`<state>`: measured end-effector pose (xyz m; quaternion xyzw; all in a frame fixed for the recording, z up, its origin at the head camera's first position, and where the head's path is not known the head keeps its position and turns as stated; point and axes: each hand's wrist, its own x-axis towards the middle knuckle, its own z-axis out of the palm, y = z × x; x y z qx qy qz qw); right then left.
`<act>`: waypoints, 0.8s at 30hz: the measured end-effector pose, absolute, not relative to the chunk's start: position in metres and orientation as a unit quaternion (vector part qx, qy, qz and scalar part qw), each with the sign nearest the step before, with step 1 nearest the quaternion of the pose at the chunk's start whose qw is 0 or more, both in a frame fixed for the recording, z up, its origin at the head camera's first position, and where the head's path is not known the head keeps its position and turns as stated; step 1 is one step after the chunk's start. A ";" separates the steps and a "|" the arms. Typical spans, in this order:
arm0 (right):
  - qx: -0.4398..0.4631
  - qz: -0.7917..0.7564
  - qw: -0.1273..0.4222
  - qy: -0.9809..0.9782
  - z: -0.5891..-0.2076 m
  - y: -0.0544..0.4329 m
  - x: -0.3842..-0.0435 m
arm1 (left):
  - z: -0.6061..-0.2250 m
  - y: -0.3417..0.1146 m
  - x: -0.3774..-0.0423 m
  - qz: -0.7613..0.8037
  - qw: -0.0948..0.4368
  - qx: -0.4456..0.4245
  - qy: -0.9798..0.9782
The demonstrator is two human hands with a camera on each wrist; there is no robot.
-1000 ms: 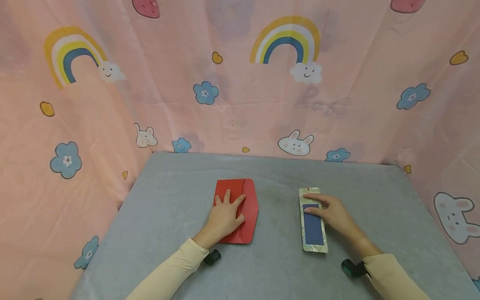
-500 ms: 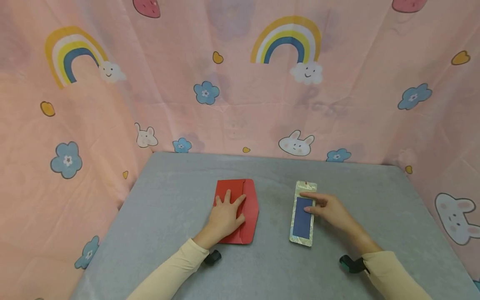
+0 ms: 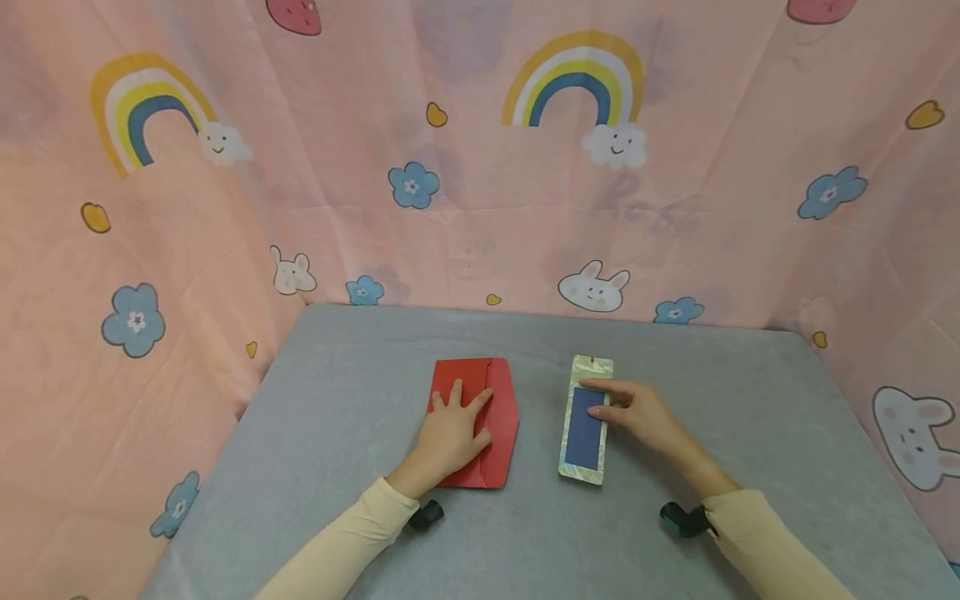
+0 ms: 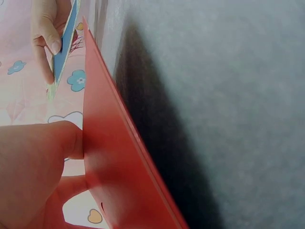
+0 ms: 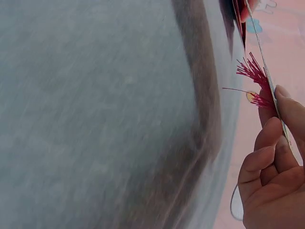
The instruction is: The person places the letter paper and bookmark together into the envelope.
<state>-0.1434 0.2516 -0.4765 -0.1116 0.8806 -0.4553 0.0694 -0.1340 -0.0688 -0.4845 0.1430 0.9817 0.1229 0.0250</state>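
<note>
Red, flapped paper envelope (image 3: 504, 425) lies beneath the left hand (image 3: 446, 433), fingers spread, apparently steadying it, and the right hand (image 3: 635, 412) pinches a long blue-and-gold card (image 3: 583, 437) by its edge, probably for control!

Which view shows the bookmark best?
Head: the bookmark faces the camera, blue panel and patterned border showing, only partly covered by the right hand. Left wrist shows it steeply angled and cut off at the top. Right wrist shows just its thin edge, with the red tassel beside it.
</note>
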 end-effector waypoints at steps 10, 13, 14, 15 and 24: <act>-0.134 -0.456 0.060 0.878 -0.478 0.237 -0.149 | -0.486 -0.069 -0.135 0.122 0.028 0.140 0.982; -0.138 -0.457 0.060 0.876 -0.480 0.233 -0.151 | -0.486 -0.069 -0.135 0.120 0.028 0.140 0.982; -0.141 -0.458 0.060 0.875 -0.480 0.231 -0.151 | -0.486 -0.069 -0.135 0.120 0.028 0.140 0.982; -0.144 -0.461 0.060 0.873 -0.480 0.230 -0.152 | -0.486 -0.069 -0.135 0.119 0.027 0.141 0.982; -0.143 -0.468 0.078 0.869 -0.479 0.211 -0.157 | -0.488 -0.069 -0.136 0.122 0.025 0.143 0.982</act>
